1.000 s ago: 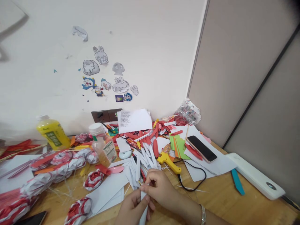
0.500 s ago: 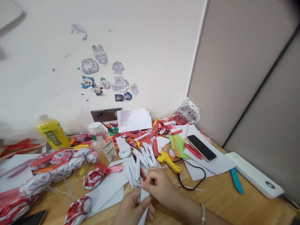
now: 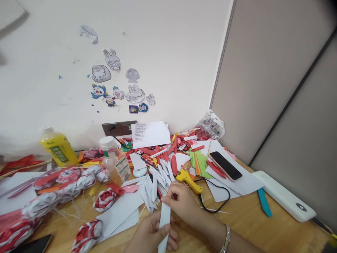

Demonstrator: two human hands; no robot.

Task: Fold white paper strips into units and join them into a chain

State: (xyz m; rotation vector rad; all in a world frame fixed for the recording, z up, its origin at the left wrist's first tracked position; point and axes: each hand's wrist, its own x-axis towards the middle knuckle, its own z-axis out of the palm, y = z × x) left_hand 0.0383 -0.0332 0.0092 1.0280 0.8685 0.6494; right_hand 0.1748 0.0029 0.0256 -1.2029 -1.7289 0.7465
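Observation:
A white folded paper strip (image 3: 164,222) stands between my two hands at the front of the table. My left hand (image 3: 151,232) is closed on its lower part, thumb across the face of the strip. The thumb and fingers of my right hand (image 3: 181,202) pinch its upper end. Just beyond lies a pile of white folded paper strips (image 3: 155,181). A yellow glue gun (image 3: 189,181) rests to the right of the pile. White paper sheets (image 3: 119,214) and red-and-white paper roses (image 3: 88,234) lie to the left.
A yellow drink bottle (image 3: 58,147) and a clear jar (image 3: 114,161) stand at the back left. On the right are a phone (image 3: 225,166) on paper, a black cable (image 3: 216,212), a teal strip (image 3: 264,203) and a long white device (image 3: 284,196). Red paper pieces (image 3: 160,153) lie near the wall.
My right hand has moved slightly up and right along the paper strip, and more of the strip now shows between my hands. My left hand still holds the lower part.

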